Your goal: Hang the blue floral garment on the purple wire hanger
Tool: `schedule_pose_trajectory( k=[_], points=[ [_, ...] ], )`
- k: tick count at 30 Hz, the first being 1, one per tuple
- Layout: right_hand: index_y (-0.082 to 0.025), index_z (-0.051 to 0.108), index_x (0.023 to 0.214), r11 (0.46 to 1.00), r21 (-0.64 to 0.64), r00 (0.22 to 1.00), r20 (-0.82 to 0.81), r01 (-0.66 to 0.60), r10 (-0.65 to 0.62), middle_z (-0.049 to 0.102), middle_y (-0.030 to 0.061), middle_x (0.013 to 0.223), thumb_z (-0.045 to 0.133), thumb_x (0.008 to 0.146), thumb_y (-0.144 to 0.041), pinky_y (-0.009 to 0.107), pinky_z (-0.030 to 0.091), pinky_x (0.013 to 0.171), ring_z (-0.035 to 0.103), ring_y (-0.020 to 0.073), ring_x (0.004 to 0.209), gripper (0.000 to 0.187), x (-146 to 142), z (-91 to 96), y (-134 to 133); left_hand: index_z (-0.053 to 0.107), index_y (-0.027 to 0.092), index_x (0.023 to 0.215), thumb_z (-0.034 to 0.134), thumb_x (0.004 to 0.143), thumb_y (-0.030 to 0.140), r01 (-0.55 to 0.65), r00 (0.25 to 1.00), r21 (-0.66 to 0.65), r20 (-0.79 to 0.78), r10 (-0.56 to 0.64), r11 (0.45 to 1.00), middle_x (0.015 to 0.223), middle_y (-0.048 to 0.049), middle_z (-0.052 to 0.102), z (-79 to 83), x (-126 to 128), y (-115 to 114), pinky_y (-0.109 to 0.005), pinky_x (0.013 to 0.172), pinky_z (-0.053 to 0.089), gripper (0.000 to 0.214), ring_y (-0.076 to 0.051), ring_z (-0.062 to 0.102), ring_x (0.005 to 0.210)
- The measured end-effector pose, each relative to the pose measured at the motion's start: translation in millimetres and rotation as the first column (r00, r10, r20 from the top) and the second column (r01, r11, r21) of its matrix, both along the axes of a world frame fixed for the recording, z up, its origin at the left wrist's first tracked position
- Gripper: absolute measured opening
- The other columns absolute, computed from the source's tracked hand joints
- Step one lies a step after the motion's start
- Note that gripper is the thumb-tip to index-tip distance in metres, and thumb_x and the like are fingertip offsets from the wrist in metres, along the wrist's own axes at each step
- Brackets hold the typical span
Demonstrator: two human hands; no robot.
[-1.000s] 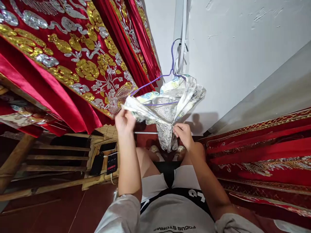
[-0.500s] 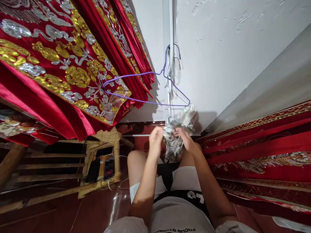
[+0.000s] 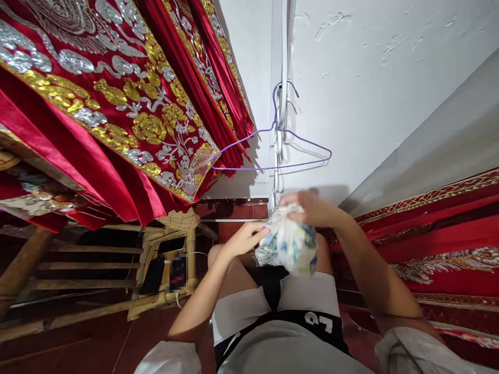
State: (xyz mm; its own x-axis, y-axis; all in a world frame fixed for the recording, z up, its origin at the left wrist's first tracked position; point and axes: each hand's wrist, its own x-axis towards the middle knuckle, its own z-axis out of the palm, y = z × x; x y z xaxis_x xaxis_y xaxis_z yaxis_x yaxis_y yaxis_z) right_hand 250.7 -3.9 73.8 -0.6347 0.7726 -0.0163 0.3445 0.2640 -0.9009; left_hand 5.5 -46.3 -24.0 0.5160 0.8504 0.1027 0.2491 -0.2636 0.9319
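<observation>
A bunched piece of patterned cloth point(image 3: 294, 246), whitish with blue and green marks, is held above my lap; its lower part is blurred. My left hand point(image 3: 245, 239) grips its left edge, fingers partly behind the folds. From above, my right hand point(image 3: 306, 208) is closed on the cloth's top right; its fingers are smeared by motion. Just beyond my hands, a purple wire hanger point(image 3: 268, 167) hangs bare from a white cord point(image 3: 283, 62) in front of the wall.
Red cloths with gold and silver sequins point(image 3: 152, 127) hang at the left. More red embroidered cloth point(image 3: 448, 228) is at the right. A bamboo chair point(image 3: 191, 244) stands on the left, with a phone point(image 3: 178, 272) and cable on it. Behind is a white wall point(image 3: 362, 93).
The cloth has been turned and now shows a whiter, blue-marked side. My right hand has risen and bent over its top, my left hand is slightly lower. The hanger has swung round to the right.
</observation>
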Motion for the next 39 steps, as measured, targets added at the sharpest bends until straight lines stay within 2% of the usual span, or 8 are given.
schedule_pose_trajectory(
  k=[5,10,14,18,23,28,36,39],
  points=[
    [-0.024,0.071,0.118,0.82,0.267,0.859,-0.232,0.507,-0.456,0.073,0.003,0.098,0.057,0.077,-0.016,0.032,0.051,0.076,0.065,0.0214,0.084,0.043,-5.3,-15.9,70.9,0.063,0.015,0.073,0.061,0.091,0.059,-0.318,0.939,0.022,-0.129,0.318,0.948,0.065,0.0018,0.049,2.5,-54.6,3.6,-0.024,0.057,0.032,0.047,-0.013,0.04,0.062],
    [-0.019,0.068,0.124,0.893,0.265,0.931,-0.133,0.363,-0.339,0.071,0.0087,0.121,0.053,0.08,-0.019,0.036,0.048,0.096,0.063,0.0263,0.111,0.047,-24.0,-63.9,107.7,0.056,0.016,0.067,0.059,0.093,0.055,-0.24,0.914,0.098,-0.313,0.259,0.966,0.061,0.0032,0.044,31.7,-81.2,-3.6,-0.023,0.056,0.029,0.046,-0.012,0.038,0.06],
    [-0.021,0.07,0.117,0.909,0.297,0.956,-0.081,0.292,-0.28,0.074,0.0037,0.099,0.049,0.079,-0.018,0.031,0.047,0.081,0.064,0.0214,0.088,0.043,-13.0,-73.3,86.6,0.059,0.019,0.063,0.053,0.095,0.051,-0.106,0.834,0.106,-0.533,0.146,0.989,0.058,-0.0006,0.055,36.6,-91.3,-2.5,-0.026,0.06,0.036,0.046,-0.016,0.047,0.057],
    [-0.02,0.071,0.111,0.897,0.394,0.98,-0.068,0.199,-0.188,0.074,0.0045,0.098,0.049,0.077,-0.015,0.029,0.044,0.075,0.062,0.0205,0.083,0.041,16.2,-59.8,58.4,0.068,0.022,0.063,0.058,0.088,0.049,-0.237,0.716,0.118,-0.65,0.255,0.964,0.063,-0.01,0.068,25.0,-99.3,16.4,-0.038,0.078,0.049,0.039,-0.027,0.062,0.063],
    [-0.026,0.072,0.116,0.858,0.456,0.946,0.093,0.236,-0.31,0.074,0.0011,0.09,0.044,0.071,-0.01,0.029,0.034,0.062,0.047,0.0171,0.059,0.056,34.5,-35.7,40.4,0.073,0.017,0.12,0.041,0.099,0.051,-0.405,0.779,0.403,-0.317,0.541,0.821,0.116,-0.0174,0.076,51.1,-81.8,38.0,-0.047,0.109,0.045,0.051,-0.034,0.066,0.118],
    [-0.027,0.074,0.105,0.783,0.548,0.919,0.065,0.294,-0.39,0.064,0.0007,0.07,0.049,0.078,-0.017,0.029,0.032,0.064,0.041,0.0184,0.057,0.038,32.5,-30.4,36.1,0.075,0.016,0.117,0.042,0.1,0.063,-0.497,0.839,0.432,0.02,0.543,0.752,0.125,-0.0136,0.075,78.9,-72.2,36.2,-0.039,0.112,0.046,0.06,-0.03,0.066,0.12],
    [-0.023,0.066,0.099,0.87,0.377,0.944,-0.044,0.319,-0.327,0.058,-0.0014,0.074,0.044,0.082,-0.018,0.026,0.034,0.066,0.045,0.0162,0.066,0.028,22.5,-37.4,30.5,0.079,0.017,0.111,0.039,0.099,0.066,-0.339,0.866,0.399,-0.221,0.448,0.852,0.124,-0.0142,0.075,36.6,-110.6,8.6,-0.046,0.112,0.049,0.064,-0.032,0.069,0.122],
    [-0.023,0.065,0.095,0.877,0.363,0.944,-0.029,0.316,-0.328,0.06,-0.0016,0.075,0.044,0.081,-0.017,0.025,0.033,0.066,0.048,0.0161,0.067,0.025,14.5,-36.8,29.1,0.077,0.016,0.115,0.04,0.1,0.063,-0.433,0.83,0.364,-0.197,0.523,0.825,0.132,-0.0147,0.072,31.6,-108.4,-1.4,-0.047,0.114,0.047,0.061,-0.032,0.067,0.124]
  ],
)
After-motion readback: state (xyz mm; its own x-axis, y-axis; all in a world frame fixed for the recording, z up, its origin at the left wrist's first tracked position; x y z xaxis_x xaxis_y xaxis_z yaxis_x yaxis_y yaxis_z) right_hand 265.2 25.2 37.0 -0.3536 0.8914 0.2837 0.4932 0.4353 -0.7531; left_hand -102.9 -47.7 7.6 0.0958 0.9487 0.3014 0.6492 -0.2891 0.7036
